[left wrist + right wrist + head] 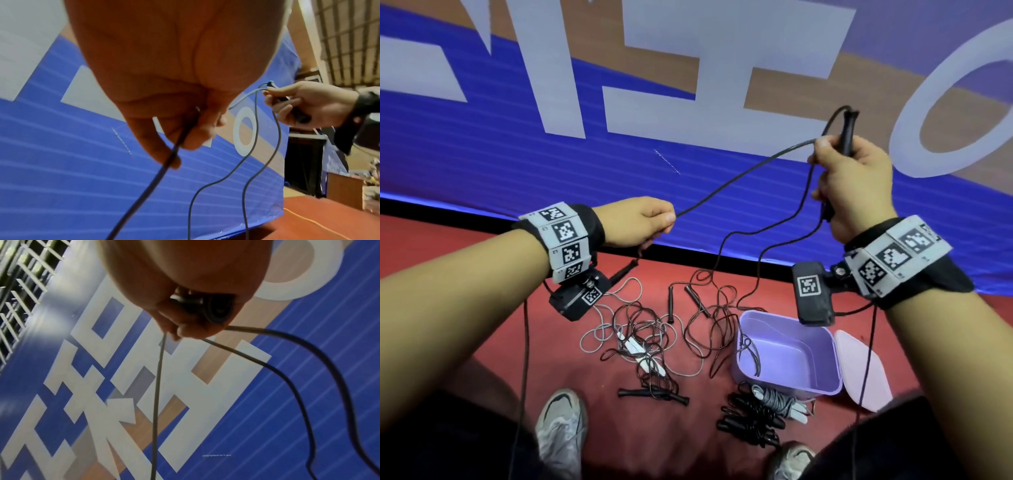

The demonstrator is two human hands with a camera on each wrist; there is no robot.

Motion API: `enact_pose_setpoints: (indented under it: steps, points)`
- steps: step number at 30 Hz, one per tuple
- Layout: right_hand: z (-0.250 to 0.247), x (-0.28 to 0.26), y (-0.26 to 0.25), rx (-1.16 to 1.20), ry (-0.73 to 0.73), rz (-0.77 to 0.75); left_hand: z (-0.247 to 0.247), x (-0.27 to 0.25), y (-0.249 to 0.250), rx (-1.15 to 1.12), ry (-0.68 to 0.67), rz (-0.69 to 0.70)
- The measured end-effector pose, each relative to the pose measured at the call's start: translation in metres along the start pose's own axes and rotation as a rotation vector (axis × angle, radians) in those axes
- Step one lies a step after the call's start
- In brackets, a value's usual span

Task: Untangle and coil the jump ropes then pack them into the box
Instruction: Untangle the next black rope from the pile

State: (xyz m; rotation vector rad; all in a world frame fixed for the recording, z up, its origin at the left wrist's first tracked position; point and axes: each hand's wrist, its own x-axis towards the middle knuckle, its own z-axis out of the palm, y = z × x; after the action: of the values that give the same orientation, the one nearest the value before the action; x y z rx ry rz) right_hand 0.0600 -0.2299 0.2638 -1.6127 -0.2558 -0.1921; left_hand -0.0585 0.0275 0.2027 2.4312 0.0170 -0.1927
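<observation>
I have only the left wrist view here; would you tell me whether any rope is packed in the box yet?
Observer: No coiled rope is inside. The purple box stands open on the red floor, with only a loose black loop drooping over its rim.
Operator: Thank you. Is anything coiled at all?
Observer: Yes, coiled bundles, black and grey, lie on the floor at the box's near side.
Operator: And what remains?
Observer: A tangle of black and pale ropes lies left of the box, and the held rope trails down into it.
</observation>
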Motion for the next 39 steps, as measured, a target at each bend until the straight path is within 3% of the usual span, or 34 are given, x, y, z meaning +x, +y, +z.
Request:
enact_pose_setpoints:
  steps: [4, 8, 13, 16, 20, 25, 31, 35, 39]
  points:
    - [-0.004, -0.001, 0.011, -0.131, -0.044, 0.076, -0.002, -0.002, 0.007, 0.076, 0.148, 0.013]
    - [0.011, -0.024, 0.016, -0.203, -0.28, 0.042, -0.002, -0.004, 0.021, 0.084, 0.25, 0.077]
    - [0.037, -0.054, 0.017, -0.343, -0.631, -0.035, 0.004, -0.006, 0.043, 0.053, 0.271, 0.169]
    - [0.041, -0.058, 0.015, -0.407, -0.681, -0.077, 0.004, -0.007, 0.048, 0.008, 0.287, 0.193]
    - [0.037, -0.052, 0.01, -0.493, -0.705, -0.147, 0.005, -0.008, 0.044, -0.031, 0.207, 0.174]
    - [0.03, -0.046, -0.004, -0.727, -0.884, -0.232, -0.005, -0.012, 0.039, 0.012, 0.163, 0.196]
    - [0.028, -0.039, -0.007, -0.433, -0.611, -0.162, -0.013, -0.012, 0.041, -0.058, 0.209, 0.246]
    - [0.021, -0.031, -0.015, -0.264, -0.343, -0.128, -0.016, -0.006, 0.022, 0.09, 0.277, 0.184]
    - [0.014, -0.029, -0.014, -0.227, -0.282, -0.177, -0.011, -0.002, 0.008, 0.068, 0.321, 0.093]
